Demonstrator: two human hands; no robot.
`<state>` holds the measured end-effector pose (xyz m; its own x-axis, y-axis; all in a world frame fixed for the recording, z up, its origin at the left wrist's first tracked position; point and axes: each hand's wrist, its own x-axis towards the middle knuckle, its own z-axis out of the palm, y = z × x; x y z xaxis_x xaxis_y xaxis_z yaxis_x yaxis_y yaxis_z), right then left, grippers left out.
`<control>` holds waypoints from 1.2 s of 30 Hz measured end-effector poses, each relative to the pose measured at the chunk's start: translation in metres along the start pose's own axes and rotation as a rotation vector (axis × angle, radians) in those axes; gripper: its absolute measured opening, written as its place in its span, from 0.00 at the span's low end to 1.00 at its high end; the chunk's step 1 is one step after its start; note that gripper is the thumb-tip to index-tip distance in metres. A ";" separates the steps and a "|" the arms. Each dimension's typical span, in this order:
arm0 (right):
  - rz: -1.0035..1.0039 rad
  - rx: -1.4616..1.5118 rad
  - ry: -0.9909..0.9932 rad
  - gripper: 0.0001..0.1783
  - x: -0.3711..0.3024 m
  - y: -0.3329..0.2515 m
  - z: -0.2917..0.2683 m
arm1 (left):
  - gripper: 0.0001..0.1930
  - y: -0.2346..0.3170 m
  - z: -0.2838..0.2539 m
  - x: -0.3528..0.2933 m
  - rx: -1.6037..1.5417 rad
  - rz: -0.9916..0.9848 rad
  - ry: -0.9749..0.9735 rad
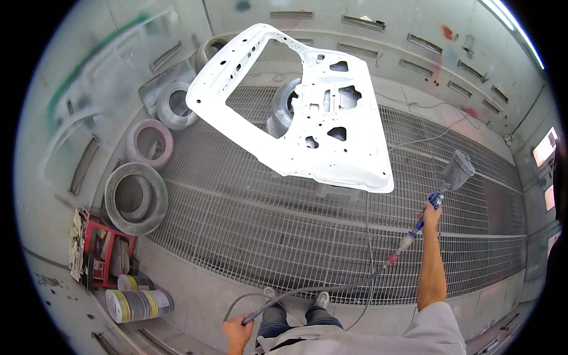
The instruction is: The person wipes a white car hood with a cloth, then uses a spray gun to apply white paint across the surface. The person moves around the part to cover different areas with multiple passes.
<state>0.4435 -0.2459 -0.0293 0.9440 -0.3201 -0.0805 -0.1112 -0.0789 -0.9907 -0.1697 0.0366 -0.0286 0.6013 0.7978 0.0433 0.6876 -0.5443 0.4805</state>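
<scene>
My right hand (432,215) is stretched out to the right, closed round the handle of a blue spray gun (436,198). A grey paint cup (458,170) sits on the gun, away from my body. From the gun's lower end a grey air hose (331,288) runs back across my front. Low in the middle, my left hand (238,331) is closed on that hose. Ahead of me stands a white car door panel (284,157) with a large window opening and several cut-outs. The gun is to the right of the panel, apart from it.
Several tires (137,198) line the left wall. A red rack (102,254) and paint cans (139,305) stand at the lower left. Metal floor grating (236,236) lies under the panel. A thin line (429,139) trails over the floor at the right. Vented walls (426,42) enclose the space.
</scene>
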 end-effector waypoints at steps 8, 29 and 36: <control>0.216 0.293 -0.589 0.18 -0.148 -0.069 0.081 | 0.19 -0.111 -0.055 0.032 -0.067 -0.232 0.192; 0.187 0.446 -0.623 0.12 -0.396 -0.234 0.452 | 0.15 -0.550 -0.195 0.194 -0.439 -0.558 0.317; 0.055 0.495 -0.531 0.19 -0.423 -0.275 0.574 | 0.14 -0.577 -0.230 0.381 -0.411 -0.354 0.480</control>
<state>0.2534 0.4535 0.2136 0.9785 0.2000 -0.0496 -0.1280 0.4010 -0.9071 -0.4309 0.7139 -0.0879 0.0615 0.9854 0.1586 0.5422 -0.1664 0.8236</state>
